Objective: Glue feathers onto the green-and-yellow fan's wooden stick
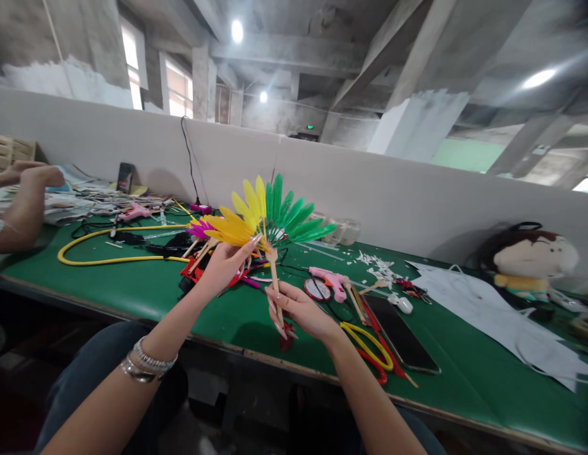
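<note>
Head view, running left to right along the green tabletop point(133, 281):

- At the far left edge, a co-worker's hand point(40, 175) is resting on a heap of papers point(61, 212), just beside a slatted wooden crate point(9, 151).
- Toward the back edge, a pink hot glue gun point(135, 212) is lying near a looping yellow cable point(109, 256), while a black cord point(188, 151) is running up the white partition wall point(393, 196), probably to keep it clear of the work.
- Above the middle of the front edge, a feather bunch point(260, 218) of yellow, green and magenta plumes is fanning out in mid-air, well off the tabletop, seemingly so that nothing crushes it.
- The person's left hand point(222, 265), with bracelets point(149, 360) on its wrist, is closing around the bunch's lower stems, though the fingers partly hide the exact grip.
- The right hand point(298, 309) is pinching a wooden stick point(274, 278) under the bunch, close to the left hand but not clasped with it.
- Right of the hands, a second pink glue gun point(329, 281) and yellow-handled scissors point(367, 344) are lying within easy reach, beside a black smartphone point(401, 335).
- Toward the right end, a white paper sheet point(493, 322) is spreading over the tabletop, and a plush doll point(531, 259) is sitting behind it against the wall.
</note>
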A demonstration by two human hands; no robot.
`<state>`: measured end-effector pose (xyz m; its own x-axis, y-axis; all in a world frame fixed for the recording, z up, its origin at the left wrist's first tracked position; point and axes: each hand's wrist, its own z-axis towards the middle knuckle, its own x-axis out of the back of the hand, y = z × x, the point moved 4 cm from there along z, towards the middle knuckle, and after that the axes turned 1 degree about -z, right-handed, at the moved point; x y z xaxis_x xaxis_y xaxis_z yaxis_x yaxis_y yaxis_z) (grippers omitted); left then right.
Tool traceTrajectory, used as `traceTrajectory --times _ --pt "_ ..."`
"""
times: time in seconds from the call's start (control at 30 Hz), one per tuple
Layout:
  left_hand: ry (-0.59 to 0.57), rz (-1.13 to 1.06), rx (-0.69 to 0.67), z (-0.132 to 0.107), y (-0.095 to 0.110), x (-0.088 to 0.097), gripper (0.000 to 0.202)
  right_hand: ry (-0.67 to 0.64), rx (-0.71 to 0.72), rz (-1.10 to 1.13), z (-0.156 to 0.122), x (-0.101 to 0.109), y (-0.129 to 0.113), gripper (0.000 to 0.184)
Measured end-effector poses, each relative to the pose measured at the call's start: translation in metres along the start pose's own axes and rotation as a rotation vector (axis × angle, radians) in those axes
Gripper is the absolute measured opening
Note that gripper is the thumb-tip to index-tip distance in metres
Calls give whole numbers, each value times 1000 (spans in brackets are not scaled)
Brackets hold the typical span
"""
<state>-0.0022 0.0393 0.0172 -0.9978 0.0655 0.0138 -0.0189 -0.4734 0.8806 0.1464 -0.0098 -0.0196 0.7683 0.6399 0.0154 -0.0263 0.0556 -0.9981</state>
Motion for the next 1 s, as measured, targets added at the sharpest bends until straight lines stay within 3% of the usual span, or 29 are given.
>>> traceTrajectory --times 0.37,0.9,1.0 --pt "52 -36 -36 -4 10 -5 41 -35 9 33 0 -3 -3 28" --pt "24 -48 -3 -3 3 -4 41 -1 -3 36 0 -3 -3 30" --pt "-35 -34 24 -2 1 -4 37 1 8 32 1 -2 -2 31"
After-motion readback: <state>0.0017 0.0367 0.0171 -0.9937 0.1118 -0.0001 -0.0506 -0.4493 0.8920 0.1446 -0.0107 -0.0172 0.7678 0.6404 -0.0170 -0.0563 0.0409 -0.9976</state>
